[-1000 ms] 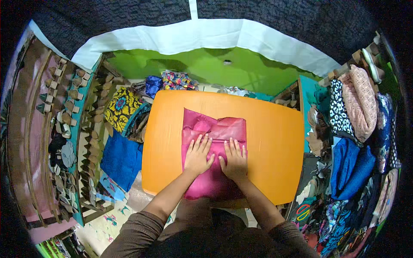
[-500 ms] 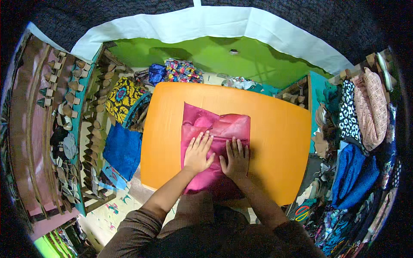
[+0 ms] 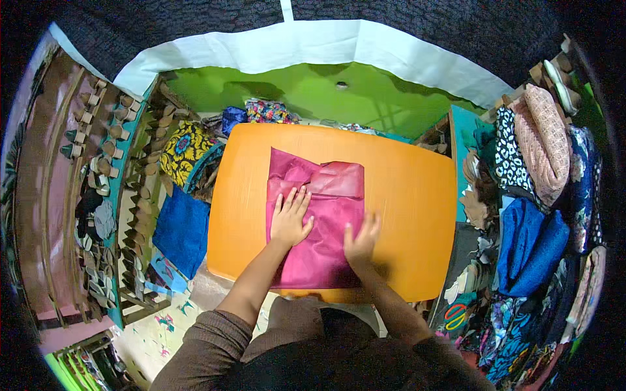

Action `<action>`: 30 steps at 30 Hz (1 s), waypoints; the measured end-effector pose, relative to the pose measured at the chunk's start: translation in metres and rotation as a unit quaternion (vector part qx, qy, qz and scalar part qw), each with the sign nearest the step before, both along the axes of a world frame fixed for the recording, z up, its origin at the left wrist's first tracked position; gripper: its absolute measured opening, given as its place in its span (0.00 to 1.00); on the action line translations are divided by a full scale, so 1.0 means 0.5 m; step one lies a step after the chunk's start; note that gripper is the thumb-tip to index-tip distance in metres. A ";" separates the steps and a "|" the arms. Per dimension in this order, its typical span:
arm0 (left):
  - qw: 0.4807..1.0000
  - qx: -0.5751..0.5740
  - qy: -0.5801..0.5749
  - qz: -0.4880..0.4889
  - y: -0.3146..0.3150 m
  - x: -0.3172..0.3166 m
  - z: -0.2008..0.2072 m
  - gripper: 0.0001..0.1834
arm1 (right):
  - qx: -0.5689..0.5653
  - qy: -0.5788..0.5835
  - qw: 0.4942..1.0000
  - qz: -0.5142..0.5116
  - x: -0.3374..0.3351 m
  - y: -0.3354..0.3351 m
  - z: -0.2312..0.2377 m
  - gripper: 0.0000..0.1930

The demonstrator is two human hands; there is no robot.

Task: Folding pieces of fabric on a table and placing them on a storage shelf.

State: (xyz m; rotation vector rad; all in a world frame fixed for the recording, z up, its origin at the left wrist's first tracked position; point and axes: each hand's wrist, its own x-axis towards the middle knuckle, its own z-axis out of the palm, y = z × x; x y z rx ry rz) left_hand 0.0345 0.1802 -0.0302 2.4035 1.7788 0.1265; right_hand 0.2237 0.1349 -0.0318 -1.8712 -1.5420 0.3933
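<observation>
Blurred, Covered and Cut Off

We find the right hand (image 3: 362, 242) blurred, its fingers (image 3: 372, 225) smeared, and cannot tell whether it touches the pink material (image 3: 323, 238). The left hand (image 3: 292, 218) hides part of that material. The counter (image 3: 411, 215) covers the lower part of a floral bundle (image 3: 268, 111). The upper edge crops the black patterned drapery (image 3: 417, 29), the lower edge the brown sleeves (image 3: 212, 342); coloured specks (image 3: 166, 322) on the floor (image 3: 140, 345) we cannot identify.

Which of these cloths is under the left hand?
The pink cloth, lying on the orange table; the blue cloth and yellow patterned one at left lie off it.
</observation>
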 end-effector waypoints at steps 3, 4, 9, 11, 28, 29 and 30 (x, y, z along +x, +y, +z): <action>1.000 0.027 -0.009 -0.004 -0.001 0.002 -0.002 0.33 | -0.095 0.161 0.976 -0.107 0.059 -0.046 -0.036 0.34; 0.999 0.030 -0.011 -0.005 0.001 0.003 -0.003 0.33 | -0.092 0.160 0.977 -0.108 0.068 -0.054 -0.044 0.34; 0.999 0.040 -0.002 -0.004 0.008 -0.005 -0.014 0.33 | -0.217 0.386 0.895 -0.058 0.077 -0.056 -0.049 0.38; 0.999 0.048 0.006 -0.007 0.007 -0.005 -0.013 0.34 | -0.255 0.414 0.873 -0.015 0.078 -0.042 -0.039 0.38; 0.996 0.083 0.017 -0.001 0.009 0.007 0.006 0.33 | -0.259 0.523 0.811 0.051 0.107 0.000 0.040 0.27; 0.996 0.087 -0.007 0.032 0.012 0.009 0.008 0.34 | -0.238 0.488 0.838 0.058 0.103 0.010 0.067 0.26; 0.993 0.092 -0.032 0.063 0.017 0.013 0.010 0.34 | -0.215 0.452 0.863 0.065 0.100 0.022 0.089 0.25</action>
